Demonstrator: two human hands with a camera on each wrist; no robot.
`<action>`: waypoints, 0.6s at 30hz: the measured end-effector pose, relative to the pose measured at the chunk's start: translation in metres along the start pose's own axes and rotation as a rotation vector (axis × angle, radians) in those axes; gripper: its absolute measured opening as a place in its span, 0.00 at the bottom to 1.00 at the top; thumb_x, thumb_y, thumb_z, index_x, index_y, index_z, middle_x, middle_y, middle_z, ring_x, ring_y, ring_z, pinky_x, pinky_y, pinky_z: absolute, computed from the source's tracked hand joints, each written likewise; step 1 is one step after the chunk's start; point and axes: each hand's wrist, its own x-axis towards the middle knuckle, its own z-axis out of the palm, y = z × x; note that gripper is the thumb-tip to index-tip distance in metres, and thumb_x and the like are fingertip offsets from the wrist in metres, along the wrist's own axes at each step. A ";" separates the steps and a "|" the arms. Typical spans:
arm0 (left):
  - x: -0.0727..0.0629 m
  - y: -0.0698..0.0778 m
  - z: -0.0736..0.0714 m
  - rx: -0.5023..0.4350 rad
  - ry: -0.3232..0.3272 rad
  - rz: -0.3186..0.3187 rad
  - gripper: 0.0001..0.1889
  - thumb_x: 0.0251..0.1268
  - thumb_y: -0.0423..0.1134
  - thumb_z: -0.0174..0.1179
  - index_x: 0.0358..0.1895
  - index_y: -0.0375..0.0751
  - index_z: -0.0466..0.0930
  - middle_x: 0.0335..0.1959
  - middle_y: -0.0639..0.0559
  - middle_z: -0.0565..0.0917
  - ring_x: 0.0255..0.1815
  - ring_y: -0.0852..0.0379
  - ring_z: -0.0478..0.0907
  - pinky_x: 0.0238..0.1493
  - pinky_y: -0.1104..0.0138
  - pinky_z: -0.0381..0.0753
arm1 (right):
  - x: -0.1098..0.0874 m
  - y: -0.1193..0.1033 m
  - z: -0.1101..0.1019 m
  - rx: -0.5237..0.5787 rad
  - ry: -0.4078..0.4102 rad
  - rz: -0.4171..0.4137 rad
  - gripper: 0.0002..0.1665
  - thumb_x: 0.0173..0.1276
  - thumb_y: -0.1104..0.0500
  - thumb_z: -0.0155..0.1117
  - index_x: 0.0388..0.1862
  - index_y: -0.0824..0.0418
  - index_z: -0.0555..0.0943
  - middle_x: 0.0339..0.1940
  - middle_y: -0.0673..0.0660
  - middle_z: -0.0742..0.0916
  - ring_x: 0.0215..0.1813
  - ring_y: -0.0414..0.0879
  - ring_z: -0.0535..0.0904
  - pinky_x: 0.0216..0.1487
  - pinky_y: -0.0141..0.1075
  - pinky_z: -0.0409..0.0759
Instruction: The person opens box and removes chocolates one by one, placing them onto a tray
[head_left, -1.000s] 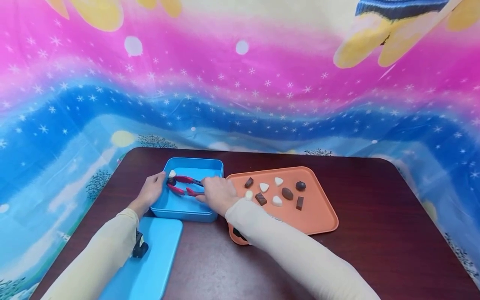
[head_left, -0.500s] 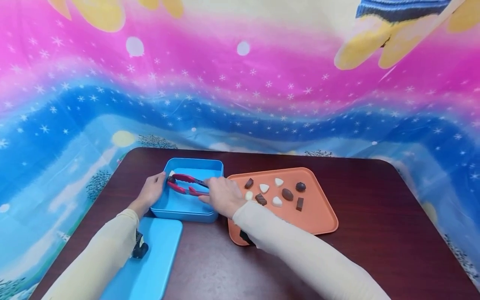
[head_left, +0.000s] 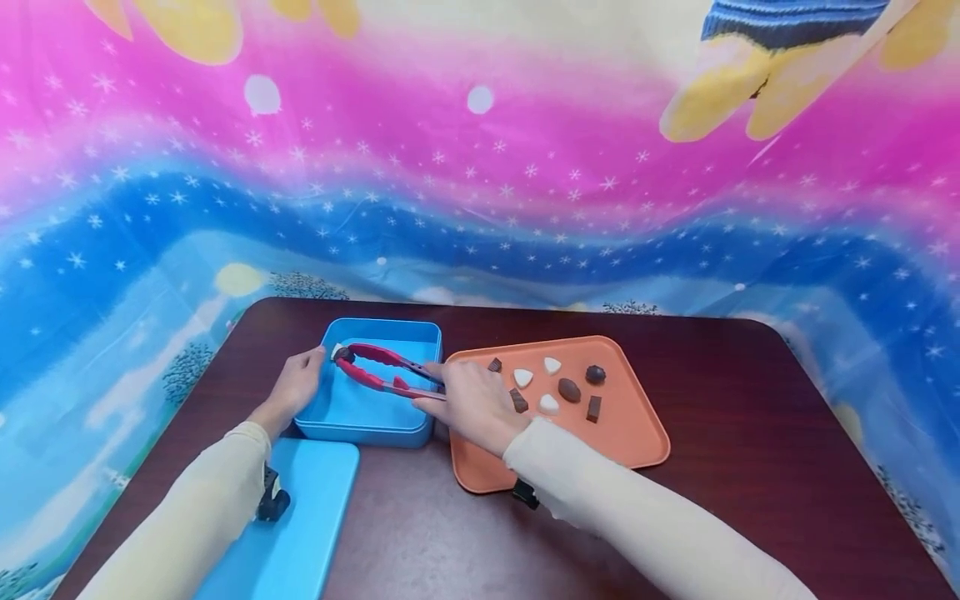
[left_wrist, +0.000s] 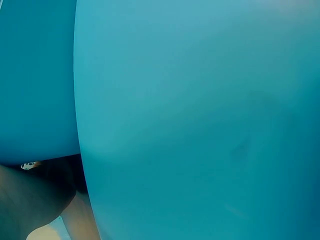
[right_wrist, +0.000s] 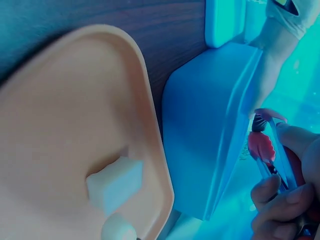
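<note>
My left hand (head_left: 297,385) grips the left rim of an open light-blue box (head_left: 360,432) in the head view. My right hand (head_left: 474,403) holds red-tipped tongs (head_left: 378,352) reaching into the box. A dark chocolate piece (head_left: 342,354) sits at the tong tips, near the back left corner, beside a white piece (head_left: 336,348). The right wrist view shows the tong tips around a ridged dark piece (right_wrist: 259,122). Whether they squeeze it, I cannot tell. Blue plastic (left_wrist: 190,110) fills most of the left wrist view, with part of a hand (left_wrist: 30,200) at lower left.
An orange tray (head_left: 555,443) right of the box bears several brown chocolates, such as an oval one (head_left: 569,390), and white pieces, one being heart-like (head_left: 522,378). A blue lid (head_left: 318,492) lies in front of the box, under my left forearm. A patterned cloth (head_left: 480,208) hangs behind the table.
My right hand has moved right and slightly toward me, with the tong tips still at the box's left side. The dark piece now appears closer to the white one. My left hand has stayed put.
</note>
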 end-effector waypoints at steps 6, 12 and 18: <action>-0.002 -0.003 0.001 0.005 -0.007 -0.004 0.37 0.83 0.59 0.23 0.81 0.34 0.42 0.82 0.32 0.48 0.83 0.30 0.46 0.80 0.37 0.52 | -0.018 0.010 -0.006 0.039 0.012 0.010 0.32 0.67 0.39 0.69 0.68 0.44 0.79 0.16 0.46 0.76 0.15 0.43 0.68 0.13 0.30 0.59; -0.003 -0.001 -0.002 0.005 -0.016 0.014 0.37 0.83 0.59 0.23 0.82 0.35 0.41 0.82 0.32 0.48 0.82 0.29 0.47 0.79 0.36 0.53 | -0.034 0.023 -0.014 0.020 0.051 0.023 0.29 0.65 0.37 0.70 0.63 0.43 0.82 0.15 0.45 0.77 0.17 0.42 0.70 0.13 0.33 0.63; -0.005 0.000 -0.001 0.006 -0.031 0.000 0.37 0.83 0.60 0.23 0.82 0.36 0.40 0.82 0.31 0.48 0.82 0.28 0.48 0.78 0.34 0.54 | -0.051 0.035 -0.022 -0.001 0.066 0.091 0.36 0.62 0.37 0.73 0.68 0.42 0.79 0.15 0.47 0.75 0.17 0.44 0.67 0.14 0.32 0.59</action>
